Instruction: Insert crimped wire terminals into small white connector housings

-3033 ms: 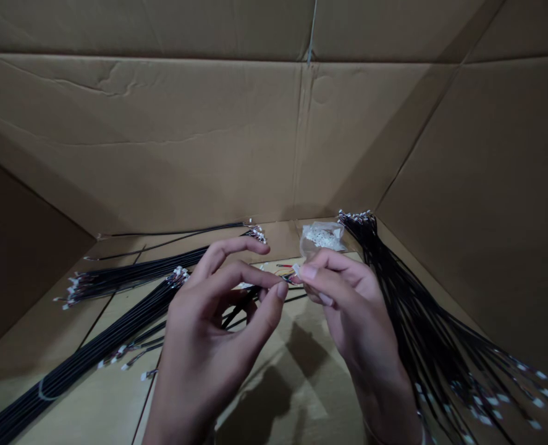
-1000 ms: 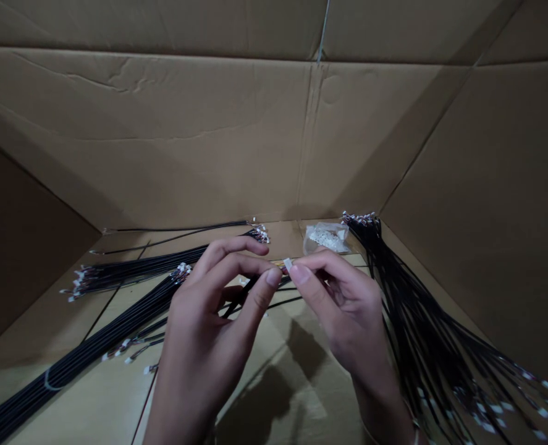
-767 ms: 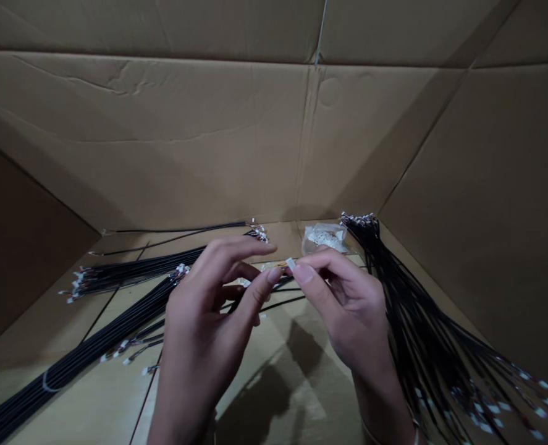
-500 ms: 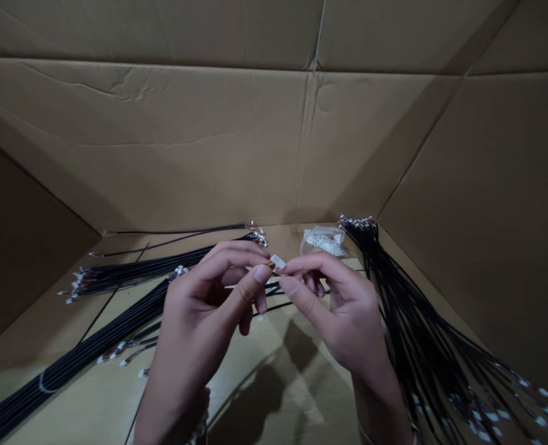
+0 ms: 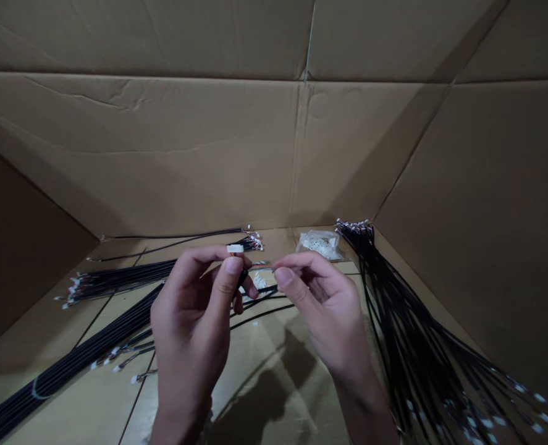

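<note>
Between the thumb and forefinger of my left hand (image 5: 199, 309) is a cable end, with a small white connector (image 5: 235, 248) standing upright above the thumb tip. Orange-brown wires show just under that connector. Thin loose wires (image 5: 261, 266) stretch from the left fingers across to my right hand (image 5: 322, 303). There the thumb and forefinger pinch their ends, and the tips are hidden. Both hands hover above the cardboard surface, close together but apart.
Black cable bundles (image 5: 92, 346) lie at the left, one tied. A large fan of black cables (image 5: 417, 321) spreads along the right. Near the back wall sits a clear bag (image 5: 320, 244) of small white parts. Loose white connectors (image 5: 257, 283) lie behind the hands. Cardboard walls (image 5: 185, 154) surround the space.
The white connector, earlier between both hands' fingertips, now stands upright in my left fingers. My right hand has drawn slightly away from it and pinches thin wires.
</note>
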`<control>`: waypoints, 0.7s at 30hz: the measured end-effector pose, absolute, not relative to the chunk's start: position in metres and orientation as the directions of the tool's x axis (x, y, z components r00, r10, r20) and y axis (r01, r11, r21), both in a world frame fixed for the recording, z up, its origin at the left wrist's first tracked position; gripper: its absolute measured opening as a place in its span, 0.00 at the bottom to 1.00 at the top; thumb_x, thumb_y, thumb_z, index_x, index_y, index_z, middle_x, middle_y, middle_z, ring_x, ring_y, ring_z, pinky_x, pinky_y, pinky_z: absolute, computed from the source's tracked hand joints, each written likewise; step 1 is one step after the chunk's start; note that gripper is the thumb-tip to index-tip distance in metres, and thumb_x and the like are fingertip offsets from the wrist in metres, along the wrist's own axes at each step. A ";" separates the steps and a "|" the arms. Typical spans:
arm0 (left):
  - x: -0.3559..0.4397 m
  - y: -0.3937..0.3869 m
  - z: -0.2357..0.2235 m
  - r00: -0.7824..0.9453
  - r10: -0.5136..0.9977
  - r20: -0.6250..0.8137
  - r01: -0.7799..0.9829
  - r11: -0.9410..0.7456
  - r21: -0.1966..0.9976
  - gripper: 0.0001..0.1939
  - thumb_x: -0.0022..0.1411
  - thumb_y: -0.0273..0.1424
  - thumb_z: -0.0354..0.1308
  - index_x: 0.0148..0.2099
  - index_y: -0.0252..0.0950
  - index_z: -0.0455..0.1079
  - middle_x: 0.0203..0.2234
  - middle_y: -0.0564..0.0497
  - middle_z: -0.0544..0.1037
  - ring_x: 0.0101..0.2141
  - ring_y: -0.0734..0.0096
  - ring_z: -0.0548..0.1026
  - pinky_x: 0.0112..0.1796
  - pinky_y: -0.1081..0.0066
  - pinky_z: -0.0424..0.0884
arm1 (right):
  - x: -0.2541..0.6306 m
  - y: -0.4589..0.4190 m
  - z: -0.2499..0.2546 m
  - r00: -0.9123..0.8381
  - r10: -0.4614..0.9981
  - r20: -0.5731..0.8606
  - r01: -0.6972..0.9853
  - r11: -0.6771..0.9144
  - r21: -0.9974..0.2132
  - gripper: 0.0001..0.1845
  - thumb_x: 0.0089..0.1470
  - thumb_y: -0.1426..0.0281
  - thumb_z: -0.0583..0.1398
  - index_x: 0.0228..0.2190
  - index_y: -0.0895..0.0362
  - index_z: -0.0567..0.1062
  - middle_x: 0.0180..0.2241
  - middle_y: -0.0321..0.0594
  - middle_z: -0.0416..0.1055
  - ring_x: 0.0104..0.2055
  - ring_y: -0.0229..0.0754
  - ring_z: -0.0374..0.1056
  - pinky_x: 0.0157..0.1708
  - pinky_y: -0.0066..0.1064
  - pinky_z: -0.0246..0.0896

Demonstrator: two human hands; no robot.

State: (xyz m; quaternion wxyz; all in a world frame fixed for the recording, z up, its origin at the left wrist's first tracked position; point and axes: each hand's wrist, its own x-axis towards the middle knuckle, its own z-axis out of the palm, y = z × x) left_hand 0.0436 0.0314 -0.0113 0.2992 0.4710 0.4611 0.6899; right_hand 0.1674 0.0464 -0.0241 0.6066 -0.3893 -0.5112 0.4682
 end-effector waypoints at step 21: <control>0.055 0.028 -0.022 -0.416 0.719 0.557 0.305 -0.466 0.830 0.05 0.70 0.28 0.63 0.42 0.46 0.77 0.33 0.58 0.78 0.29 0.79 0.74 0.30 0.77 0.74 | 0.146 0.038 -0.027 0.268 0.921 0.282 -0.142 0.328 -0.934 0.07 0.57 0.66 0.68 0.27 0.54 0.81 0.23 0.36 0.80 0.26 0.39 0.74 0.28 0.29 0.73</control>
